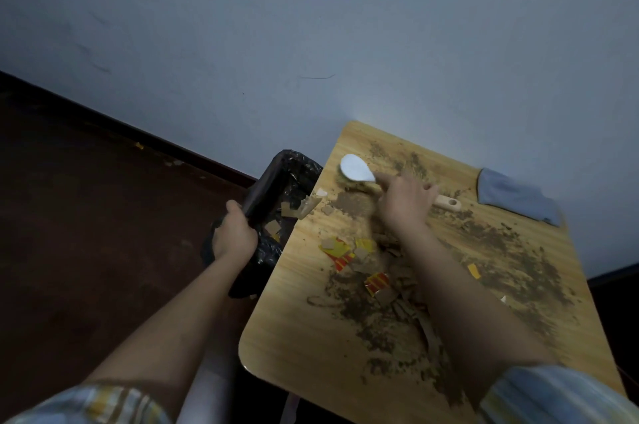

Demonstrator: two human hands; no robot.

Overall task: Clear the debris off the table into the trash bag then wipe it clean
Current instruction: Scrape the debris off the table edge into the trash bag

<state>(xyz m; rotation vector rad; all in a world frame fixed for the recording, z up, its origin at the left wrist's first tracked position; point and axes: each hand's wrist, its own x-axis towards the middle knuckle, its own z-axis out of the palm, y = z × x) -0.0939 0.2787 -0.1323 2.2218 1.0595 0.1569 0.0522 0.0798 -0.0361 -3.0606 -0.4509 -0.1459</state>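
a light wooden table with rounded corners (287,347) carries smeared brown dirt (501,250) and torn red-and-yellow cardboard scraps (340,254) near its middle. the right hand (403,204) is clenched round the pale wooden handle of a white-backed brush (356,169), its head on the tabletop near the far left edge. the left hand (235,233) grips the rim of a crinkled black plastic trash bag (276,188) held against that edge, scraps already inside. a folded blue cloth (515,195) lies at the far right edge by the wall.
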